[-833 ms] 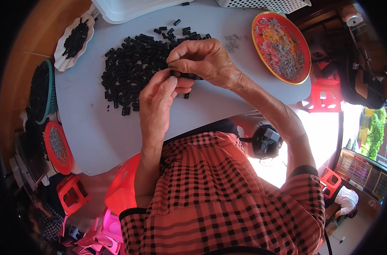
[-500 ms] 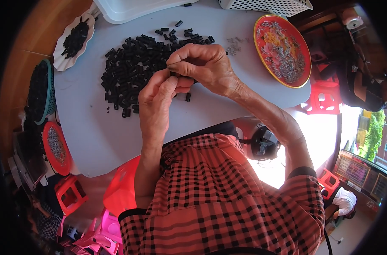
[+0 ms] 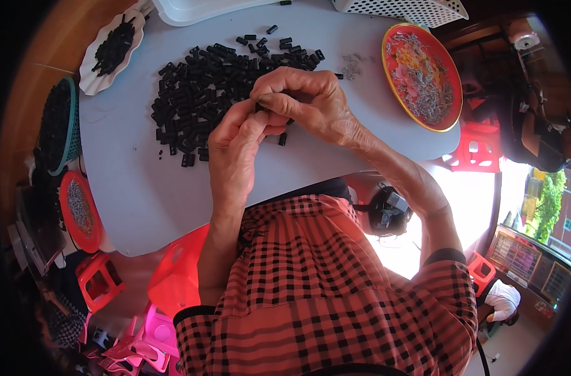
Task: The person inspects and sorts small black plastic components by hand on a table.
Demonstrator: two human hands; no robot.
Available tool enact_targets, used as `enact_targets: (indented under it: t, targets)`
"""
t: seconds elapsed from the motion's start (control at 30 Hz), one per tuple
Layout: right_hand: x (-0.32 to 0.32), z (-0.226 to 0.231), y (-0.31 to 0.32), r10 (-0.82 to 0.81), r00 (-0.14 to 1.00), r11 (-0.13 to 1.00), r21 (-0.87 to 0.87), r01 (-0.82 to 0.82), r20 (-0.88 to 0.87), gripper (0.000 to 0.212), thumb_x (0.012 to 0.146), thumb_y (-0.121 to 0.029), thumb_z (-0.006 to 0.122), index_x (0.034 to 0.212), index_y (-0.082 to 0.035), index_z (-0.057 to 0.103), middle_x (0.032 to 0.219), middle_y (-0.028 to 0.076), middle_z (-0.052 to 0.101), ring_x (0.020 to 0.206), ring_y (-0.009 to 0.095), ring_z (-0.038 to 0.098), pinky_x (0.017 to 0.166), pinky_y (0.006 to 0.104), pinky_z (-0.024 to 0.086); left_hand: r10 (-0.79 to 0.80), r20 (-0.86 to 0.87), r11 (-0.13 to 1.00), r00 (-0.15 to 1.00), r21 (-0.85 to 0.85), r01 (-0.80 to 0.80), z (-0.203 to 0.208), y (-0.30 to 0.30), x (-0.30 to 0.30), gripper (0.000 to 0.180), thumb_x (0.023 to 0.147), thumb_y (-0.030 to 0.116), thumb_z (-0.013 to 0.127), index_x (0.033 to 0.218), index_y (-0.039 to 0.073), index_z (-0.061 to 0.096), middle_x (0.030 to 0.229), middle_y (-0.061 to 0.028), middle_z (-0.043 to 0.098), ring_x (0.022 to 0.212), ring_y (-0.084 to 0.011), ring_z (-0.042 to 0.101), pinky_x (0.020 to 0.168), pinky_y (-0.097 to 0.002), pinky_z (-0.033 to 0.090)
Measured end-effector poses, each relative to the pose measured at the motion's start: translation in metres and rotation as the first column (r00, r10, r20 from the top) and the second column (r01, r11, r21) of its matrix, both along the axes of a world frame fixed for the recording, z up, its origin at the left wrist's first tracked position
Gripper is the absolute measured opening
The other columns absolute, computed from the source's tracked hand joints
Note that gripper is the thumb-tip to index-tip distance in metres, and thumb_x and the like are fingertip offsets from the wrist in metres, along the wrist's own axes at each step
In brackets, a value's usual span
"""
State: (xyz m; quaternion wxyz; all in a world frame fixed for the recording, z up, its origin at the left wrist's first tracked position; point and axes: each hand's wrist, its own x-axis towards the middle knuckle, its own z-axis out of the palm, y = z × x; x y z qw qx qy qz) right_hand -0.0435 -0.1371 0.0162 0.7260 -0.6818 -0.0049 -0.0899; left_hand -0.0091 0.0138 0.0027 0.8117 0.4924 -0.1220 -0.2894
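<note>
My left hand [image 3: 236, 138] is closed, thumb against fingers, on a small black plastic piece [image 3: 258, 108], of which only a dark bit shows. Meeting it from the right, my right hand [image 3: 304, 103] pinches thumb and forefinger together at that piece; whatever lies in the pinch is too small to make out. Both hands hover over the near right side of a big heap of short black plastic pieces [image 3: 188, 103] on the pale table [image 3: 141, 207]. Beyond my right wrist lie several tiny silvery metal parts [image 3: 353, 66].
A red, gold-rimmed tray [image 3: 386, 59] of metal parts stands at the right. White trays and a perforated white basket [image 3: 404, 9] line the far edge. Leftward are a scalloped dish [image 3: 88, 81], a green basket [image 3: 75, 125] and a red plate [image 3: 92, 238]. Stools and other people surround the table.
Both hands stay together over the heap, with only slight finger movement. The whole view has shifted a little.
</note>
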Motion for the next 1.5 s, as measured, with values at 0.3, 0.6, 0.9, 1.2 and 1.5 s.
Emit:
enact_targets:
  t: [0.3,0.6,0.9,1.2,1.5]
  targets:
    - [0.066,0.007,-0.056,0.110,0.944,0.498,-0.839,0.217,0.310,0.018,0.078,-0.002,0.063,0.096,-0.005,0.066,0.092,0.006,0.066,0.077,0.021,0.064,0.069,0.0290,0.052,0.026,-0.015,0.996,1.000,0.087,-0.024,0.004,0.004,-0.004,0.022,0.091,0.012,0.053,0.106,-0.003,0.058,0.088,-0.0123,0.065,0.083,-0.0193,0.062,0.080,-0.0334,0.049]
    - [0.106,0.005,-0.053,0.367,0.926,0.013,-0.996,0.089,0.087,0.006,0.072,-0.005,0.064,0.074,-0.001,0.059,0.083,0.008,0.062,0.082,0.027,0.060,0.072,0.0388,0.049,0.002,-0.045,0.994,0.999,0.112,0.003,0.004,0.003,-0.005,0.025,0.091,0.017,0.054,0.106,-0.003,0.057,0.087,-0.0109,0.067,0.078,-0.0105,0.060,0.073,-0.0202,0.043]
    - [0.102,0.006,-0.047,0.196,0.977,0.182,-0.982,0.049,0.085,0.009,0.068,-0.004,0.062,0.076,0.001,0.062,0.068,0.016,0.062,0.065,0.033,0.062,0.061,0.0401,0.050,0.002,-0.040,0.990,0.999,0.141,0.003,0.003,0.004,-0.003,0.019,0.091,0.009,0.051,0.104,-0.003,0.057,0.087,-0.0121,0.065,0.082,-0.0187,0.063,0.078,-0.0319,0.050]
    - [0.038,0.044,-0.035,0.262,0.921,0.879,-0.323,-0.350,-0.287,0.016,0.075,-0.011,0.058,0.085,-0.003,0.068,0.061,-0.003,0.054,0.056,0.005,0.046,0.051,0.0215,0.038,0.002,-0.068,1.000,0.998,-0.016,-0.003,-0.001,0.004,-0.003,0.022,0.092,0.013,0.052,0.107,-0.002,0.057,0.089,-0.0130,0.065,0.085,-0.0199,0.063,0.078,-0.0328,0.050]
    - [0.013,0.019,-0.025,0.304,0.925,0.926,-0.158,-0.343,-0.229,0.012,0.082,-0.008,0.066,0.090,0.001,0.067,0.072,0.003,0.064,0.070,0.008,0.060,0.061,0.0213,0.049,0.024,0.069,0.999,0.997,0.028,-0.026,-0.002,0.001,-0.004,0.026,0.094,0.013,0.049,0.106,-0.008,0.057,0.091,-0.0124,0.065,0.082,-0.0166,0.061,0.080,-0.0305,0.048]
